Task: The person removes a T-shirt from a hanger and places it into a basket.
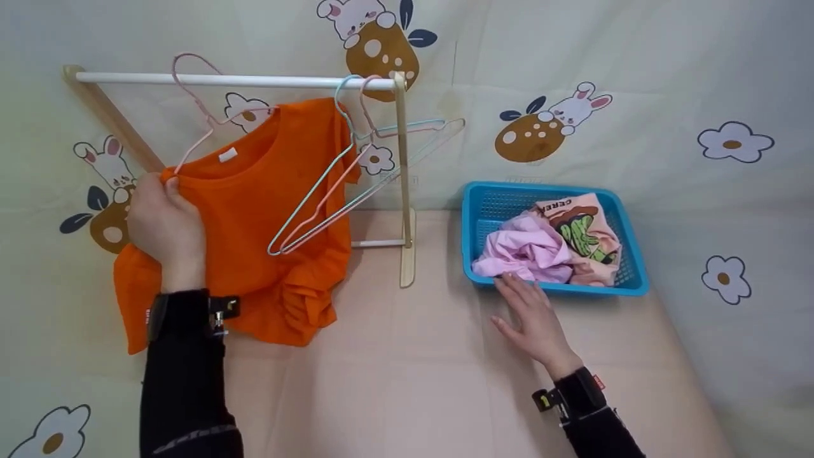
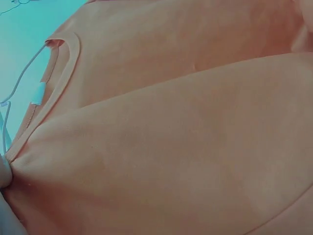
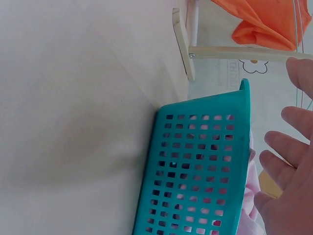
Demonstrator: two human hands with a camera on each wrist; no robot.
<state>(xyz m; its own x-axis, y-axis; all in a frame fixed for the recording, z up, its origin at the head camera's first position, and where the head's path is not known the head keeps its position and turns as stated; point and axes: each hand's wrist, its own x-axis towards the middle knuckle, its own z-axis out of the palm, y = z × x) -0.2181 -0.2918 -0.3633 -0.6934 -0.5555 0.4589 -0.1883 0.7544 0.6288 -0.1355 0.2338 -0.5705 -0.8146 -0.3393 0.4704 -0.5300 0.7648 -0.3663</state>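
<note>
An orange T-shirt [image 1: 248, 197] hangs from a pink hanger [image 1: 202, 108] hooked over the white rail of a small rack. My left hand [image 1: 166, 222] pinches the shirt's shoulder by the neckline, where the hanger's end enters the cloth. In the left wrist view the orange cloth [image 2: 161, 137] fills most of the frame, and only a bit of the fingers shows at the left edge. My right hand [image 1: 531, 321] is at the front rim of a blue basket [image 1: 553, 289], fingers spread. Inside the basket lie a pink garment [image 1: 524, 248] and a peach printed garment [image 1: 585, 232].
A blue-green hanger [image 1: 311, 200] and a second pink hanger [image 1: 327, 197] hang at the right end of the rail [image 1: 254, 81], overlapping the shirt's front. The rack's wooden post [image 1: 404, 178] stands between shirt and basket. Patterned cloth [image 1: 668, 210] covers the wall behind.
</note>
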